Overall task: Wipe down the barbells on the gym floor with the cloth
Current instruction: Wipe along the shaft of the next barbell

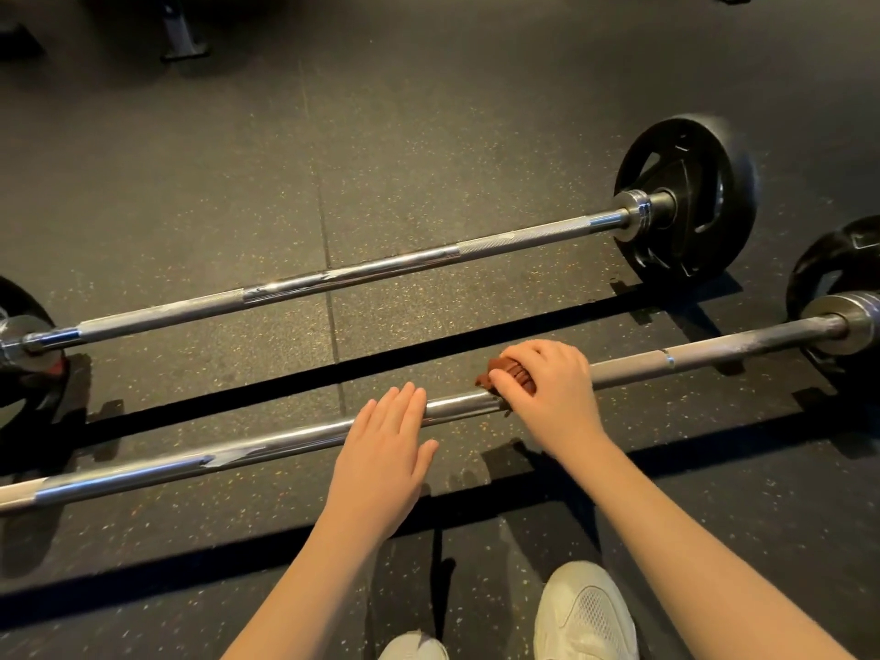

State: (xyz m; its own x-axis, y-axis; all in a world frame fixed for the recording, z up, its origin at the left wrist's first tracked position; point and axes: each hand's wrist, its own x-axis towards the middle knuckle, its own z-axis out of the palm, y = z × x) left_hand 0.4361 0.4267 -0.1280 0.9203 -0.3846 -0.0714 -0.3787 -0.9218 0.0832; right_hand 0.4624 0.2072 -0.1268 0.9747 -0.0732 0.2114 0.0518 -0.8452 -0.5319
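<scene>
Two loaded barbells lie side by side on the black speckled rubber floor [190, 183], running roughly left to right and well apart from each other. The near barbell [266, 445] is the one being worked on. The right hand [547, 388] is clamped over a bunched-up reddish-brown cloth [500, 371], fingers curled down around it and pressing it onto the shaft a bit right of the middle. Only a wad of the cloth pokes out on the thumb side, so I honestly can't tell if it wraps all the way round the bar or just sits on top. The left hand [381, 450] is just beside it to the left, flat and palm down, fingers straight and close together, laid across the smooth chrome part of the same shaft and gripping nothing. There are whitish smudges on that shaft, one patch left of the hands and more out toward the right collar, where a black plate [838, 259] is half cut off by the frame edge. The far barbell [381, 269] has nothing touching it, with a black grip plate [685, 197] on its right end and another plate [24, 373] on its left at the frame edge. At the bottom, a white mesh sneaker [585, 616] and the toe of a second one [414, 647] show between the forearms. Up top left there's the dark foot of some rack or bench [183, 40].
</scene>
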